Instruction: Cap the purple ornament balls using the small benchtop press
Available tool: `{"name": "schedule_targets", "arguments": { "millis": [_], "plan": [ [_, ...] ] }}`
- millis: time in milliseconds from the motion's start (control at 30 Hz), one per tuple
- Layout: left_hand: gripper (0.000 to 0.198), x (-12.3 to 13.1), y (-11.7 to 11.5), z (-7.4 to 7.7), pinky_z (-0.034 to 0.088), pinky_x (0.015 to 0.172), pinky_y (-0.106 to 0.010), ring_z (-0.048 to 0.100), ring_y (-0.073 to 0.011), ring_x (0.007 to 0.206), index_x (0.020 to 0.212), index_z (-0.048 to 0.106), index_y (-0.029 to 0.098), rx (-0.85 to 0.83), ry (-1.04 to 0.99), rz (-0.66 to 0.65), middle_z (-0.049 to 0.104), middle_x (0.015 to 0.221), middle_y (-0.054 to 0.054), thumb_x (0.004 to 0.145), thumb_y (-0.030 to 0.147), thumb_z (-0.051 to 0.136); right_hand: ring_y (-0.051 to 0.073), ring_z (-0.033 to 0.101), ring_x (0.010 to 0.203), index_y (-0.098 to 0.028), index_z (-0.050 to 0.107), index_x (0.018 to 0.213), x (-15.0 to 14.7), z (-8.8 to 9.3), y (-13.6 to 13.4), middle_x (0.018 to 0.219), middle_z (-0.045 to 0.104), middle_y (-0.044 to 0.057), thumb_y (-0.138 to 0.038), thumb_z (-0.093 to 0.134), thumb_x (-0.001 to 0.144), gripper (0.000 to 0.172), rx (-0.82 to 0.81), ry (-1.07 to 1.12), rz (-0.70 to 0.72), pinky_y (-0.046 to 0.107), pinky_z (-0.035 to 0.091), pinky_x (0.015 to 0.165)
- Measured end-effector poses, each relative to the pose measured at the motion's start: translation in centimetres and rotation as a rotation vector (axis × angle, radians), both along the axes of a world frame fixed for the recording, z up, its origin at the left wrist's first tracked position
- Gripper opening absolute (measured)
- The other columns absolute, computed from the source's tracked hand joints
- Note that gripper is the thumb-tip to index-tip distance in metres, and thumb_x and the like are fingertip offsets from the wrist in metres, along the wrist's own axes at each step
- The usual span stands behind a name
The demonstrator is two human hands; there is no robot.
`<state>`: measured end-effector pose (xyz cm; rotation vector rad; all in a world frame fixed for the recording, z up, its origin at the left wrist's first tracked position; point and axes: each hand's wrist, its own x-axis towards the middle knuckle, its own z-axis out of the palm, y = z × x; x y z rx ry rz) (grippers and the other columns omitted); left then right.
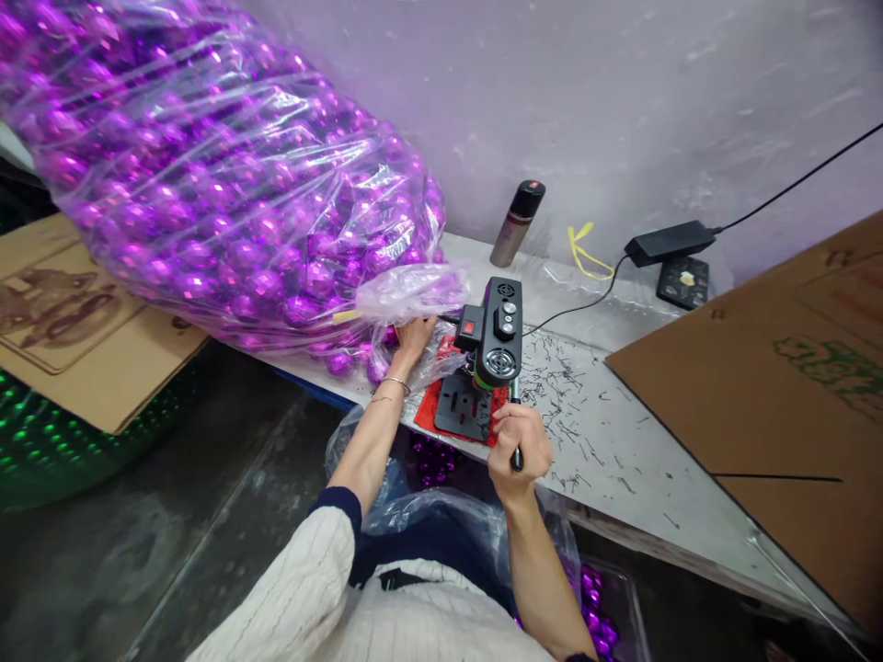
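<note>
Right hand (522,443): fingers clenched round the black, smooth, rod-shaped lever handle (517,460). The lever rises from these fingers to the side of a small bench press (503,326), which stands just ahead and left of them. Press housing: dark, matte, upright slab with rounded ends, two round slotted grilles, silver knobs. Base plate (459,409): flat, black, pierced with slots, just left of the right fingers; beneath it a bright red sheet (428,403).

Left hand (414,340): at the bunched, crinkled film mouth of a large clear plastic bag (414,283). Fingertips partly hidden; cannot tell whether they grasp anything.

Bag contents: glossy, round purple balls (266,230), heaped ahead and left of the left fingers; a few lie close beside them.

Tabletop (607,432): pale, flat; right of the right fingers it is strewn with thin, dark slivers (562,395). Well ahead of those fingers: a metallic cylindrical can (511,225) with glossy black cap, leaning slightly. Further right: a brown cardboard box (773,395), flat-sided.
</note>
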<state>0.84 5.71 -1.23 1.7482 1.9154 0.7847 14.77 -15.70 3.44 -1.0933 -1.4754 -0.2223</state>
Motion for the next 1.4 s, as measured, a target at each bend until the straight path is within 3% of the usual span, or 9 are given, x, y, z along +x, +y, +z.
{"name": "schedule_targets", "arguments": {
  "millis": [167, 333, 467, 567, 667, 833, 967, 1200, 1400],
  "plan": [
    [0.030, 0.4, 0.9, 1.0, 0.048, 0.093, -0.032, 0.069, -0.0308, 0.106, 0.094, 0.076, 0.008, 0.037, -0.077, -0.022, 0.078, 0.096, -0.017, 0.093, 0.033, 0.060, 0.013, 0.063, 0.067, -0.022, 0.052, 0.075, 0.0, 0.1, 0.1, 0.069, 0.061, -0.002, -0.004, 0.047, 0.091, 0.025, 0.010, -0.002, 0.009, 0.027, 0.048, 0.062],
    [0.024, 0.8, 1.0, 2.3, 0.050, 0.089, -0.030, 0.069, -0.0301, 0.105, 0.093, 0.073, 0.011, -0.061, -0.244, 0.010, 0.077, 0.087, -0.013, 0.087, 0.033, 0.069, 0.013, 0.062, 0.068, -0.023, 0.051, 0.075, -0.1, 0.3, 0.1, 0.069, 0.059, -0.002, -0.004, 0.047, 0.091, 0.025, 0.023, -0.009, 0.018, 0.026, 0.047, 0.062],
    [0.044, -0.2, -3.3, 1.8, 0.055, 0.090, -0.032, 0.071, -0.0262, 0.100, 0.118, 0.067, 0.010, -0.096, -0.592, 0.007, 0.076, 0.102, -0.013, 0.084, 0.036, 0.075, 0.013, 0.062, 0.068, -0.023, 0.051, 0.075, 0.0, 0.3, 0.1, 0.070, 0.060, -0.002, -0.005, 0.047, 0.092, 0.025, 0.015, -0.005, 0.026, 0.027, 0.047, 0.063],
    [0.069, -1.5, -8.3, 1.0, 0.059, 0.091, -0.035, 0.072, -0.0207, 0.099, 0.142, 0.052, 0.018, -0.147, -0.953, -0.050, 0.070, 0.123, -0.011, 0.081, 0.035, 0.079, 0.013, 0.062, 0.068, -0.023, 0.051, 0.076, 0.0, 0.3, 0.1, 0.070, 0.059, -0.002, -0.006, 0.047, 0.092, 0.024, 0.006, -0.012, 0.022, 0.027, 0.047, 0.063],
    [0.078, -2.8, -12.5, 0.6, 0.062, 0.089, -0.034, 0.072, -0.0205, 0.103, 0.150, 0.045, 0.027, -0.195, -1.131, -0.138, 0.064, 0.135, -0.009, 0.081, 0.039, 0.079, 0.013, 0.062, 0.068, -0.023, 0.051, 0.076, 0.0, 0.3, 0.1, 0.070, 0.059, -0.002, -0.007, 0.047, 0.093, 0.024, 0.004, -0.018, 0.007, 0.027, 0.047, 0.063],
    [0.083, -3.2, -15.7, -0.2, 0.064, 0.079, -0.032, 0.075, -0.0211, 0.096, 0.150, 0.038, 0.030, -0.250, -1.174, -0.153, 0.066, 0.130, -0.010, 0.081, 0.054, 0.078, 0.013, 0.064, 0.068, -0.023, 0.052, 0.075, 0.0, 0.3, 0.1, 0.070, 0.062, -0.001, -0.008, 0.047, 0.093, 0.024, 0.005, -0.023, -0.006, 0.028, 0.048, 0.062],
    [0.083, -2.6, -16.6, -1.0, 0.064, 0.090, -0.037, 0.075, -0.0211, 0.102, 0.141, 0.040, 0.030, -0.228, -1.218, -0.127, 0.067, 0.125, -0.007, 0.075, 0.050, 0.085, 0.014, 0.065, 0.068, -0.023, 0.054, 0.076, 0.1, 0.0, 0.0, 0.070, 0.064, -0.001, -0.009, 0.048, 0.093, 0.023, -0.010, -0.018, -0.010, 0.029, 0.049, 0.064],
    [0.068, -2.7, -17.3, -1.4, 0.064, 0.087, -0.036, 0.074, -0.0159, 0.091, 0.146, 0.048, 0.032, -0.331, -1.307, -0.172, 0.070, 0.118, -0.005, 0.086, 0.053, 0.073, 0.014, 0.063, 0.067, -0.023, 0.052, 0.075, 0.1, 0.3, 0.0, 0.071, 0.063, -0.001, -0.010, 0.048, 0.094, 0.023, -0.005, -0.036, -0.014, 0.028, 0.048, 0.064],
    [0.076, -1.8, -17.2, -2.6, 0.060, 0.094, -0.034, 0.073, -0.0193, 0.103, 0.134, 0.051, 0.023, -0.229, -1.093, -0.152, 0.068, 0.126, -0.009, 0.071, 0.043, 0.089, 0.014, 0.063, 0.066, -0.023, 0.053, 0.076, 0.3, 1.3, 0.2, 0.068, 0.062, -0.001, -0.012, 0.047, 0.095, 0.023, -0.005, -0.037, -0.009, 0.029, 0.047, 0.063]
  ]
}}
